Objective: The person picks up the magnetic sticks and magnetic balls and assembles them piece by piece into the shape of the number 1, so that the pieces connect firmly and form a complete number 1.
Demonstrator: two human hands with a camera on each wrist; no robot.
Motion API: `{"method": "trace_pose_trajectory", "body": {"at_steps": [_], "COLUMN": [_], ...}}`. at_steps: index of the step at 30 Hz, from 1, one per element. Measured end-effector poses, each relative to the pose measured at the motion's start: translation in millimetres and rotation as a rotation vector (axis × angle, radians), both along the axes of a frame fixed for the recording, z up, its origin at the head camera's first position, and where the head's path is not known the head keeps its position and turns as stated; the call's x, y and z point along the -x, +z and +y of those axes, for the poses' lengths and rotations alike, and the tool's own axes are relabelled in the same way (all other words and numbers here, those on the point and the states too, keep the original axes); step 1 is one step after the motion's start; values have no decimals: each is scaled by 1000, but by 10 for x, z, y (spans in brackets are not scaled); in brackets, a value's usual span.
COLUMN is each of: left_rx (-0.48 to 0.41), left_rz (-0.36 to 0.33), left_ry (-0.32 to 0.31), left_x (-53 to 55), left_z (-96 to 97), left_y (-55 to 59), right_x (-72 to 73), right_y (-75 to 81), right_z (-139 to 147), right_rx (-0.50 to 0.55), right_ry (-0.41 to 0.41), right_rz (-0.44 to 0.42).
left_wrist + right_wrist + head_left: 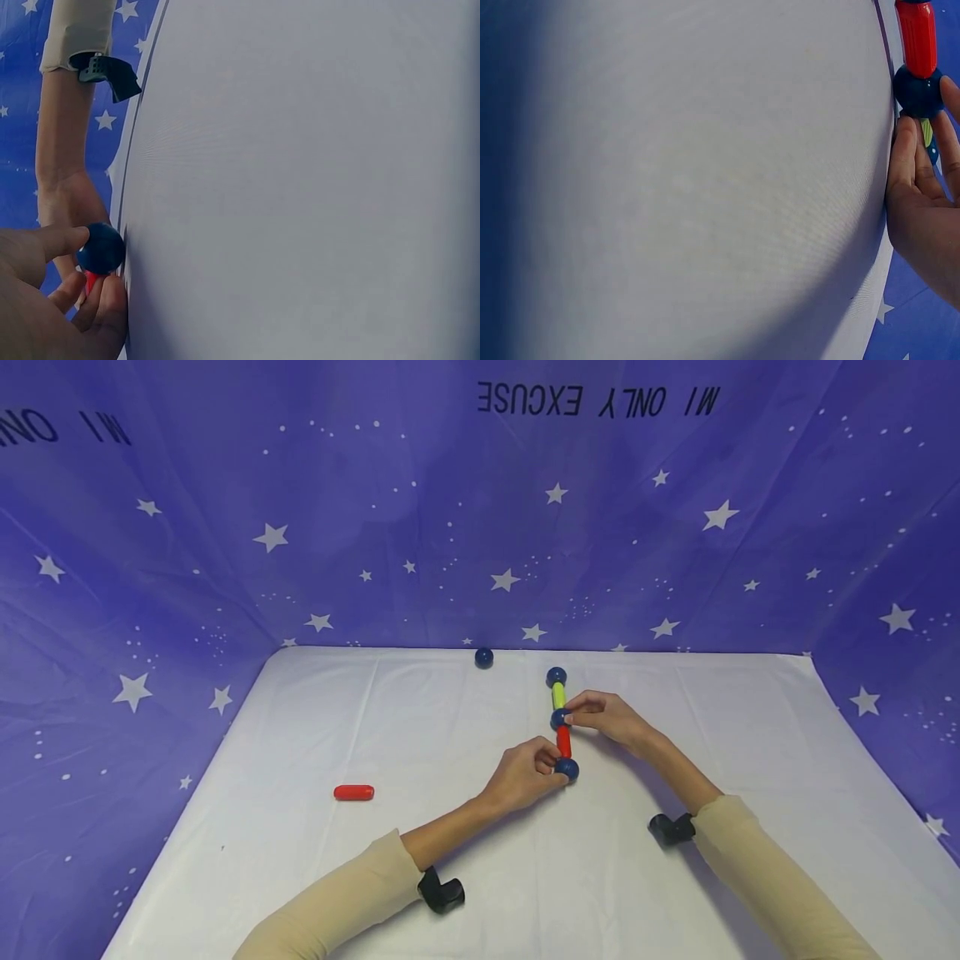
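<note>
On the white cloth lies a line of joined pieces: a far blue ball (556, 676), a yellow-green rod (558, 696), a middle blue ball (559, 719), a red rod (564, 742) and a near blue ball (567, 769). My left hand (522, 772) pinches the near ball between thumb and fingers; the left wrist view shows this ball (102, 249) with a bit of red rod below it. My right hand (609, 718) holds the middle ball, which also shows in the right wrist view as a blue ball (918, 91) between thumb and fingers.
A loose red rod (353, 792) lies to the left on the cloth. A single blue ball (483, 658) sits near the back edge. Behind stands a purple star-patterned sheet (420, 527). Black wrist mounts (441, 892) are on both sleeves.
</note>
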State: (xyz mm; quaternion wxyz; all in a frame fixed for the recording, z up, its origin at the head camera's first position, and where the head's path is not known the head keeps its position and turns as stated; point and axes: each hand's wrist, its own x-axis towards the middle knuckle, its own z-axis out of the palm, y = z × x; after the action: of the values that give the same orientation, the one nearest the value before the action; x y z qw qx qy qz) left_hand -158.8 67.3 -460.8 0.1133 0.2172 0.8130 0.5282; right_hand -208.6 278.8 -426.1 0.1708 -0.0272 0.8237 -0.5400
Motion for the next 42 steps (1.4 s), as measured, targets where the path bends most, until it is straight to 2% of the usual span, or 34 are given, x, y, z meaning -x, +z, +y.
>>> {"method": "trace_pose_trajectory", "body": {"at_steps": [5,9,16,24,30,36,42], "left_rx": [-11,-27,-39,-62,-89,-59,5], "left_rz": [-8,-16,-27,-62,-106,-124,-134], "left_ry": [13,20,94,186,199,219,193], "left_x": [9,24,38,65,91,95,36], "left_z": [-59,-179,-527,-1080,-1550,-2005,-2430], "left_y": [37,86,153,181,274,343,346], "right_x": [-19,-6,144,164,167,153,140], "right_y": [20,-3,-284,-329,-327,-319,-309], "right_z": [2,4,116,133,126,116,112], "right_rx": [-1,-10,-24,-32,-14,5,27], "right_ry": [-3,-5,-26,-28,-30,-32,-34], "right_rz": [2,6,3,14,12,6,-3]}}
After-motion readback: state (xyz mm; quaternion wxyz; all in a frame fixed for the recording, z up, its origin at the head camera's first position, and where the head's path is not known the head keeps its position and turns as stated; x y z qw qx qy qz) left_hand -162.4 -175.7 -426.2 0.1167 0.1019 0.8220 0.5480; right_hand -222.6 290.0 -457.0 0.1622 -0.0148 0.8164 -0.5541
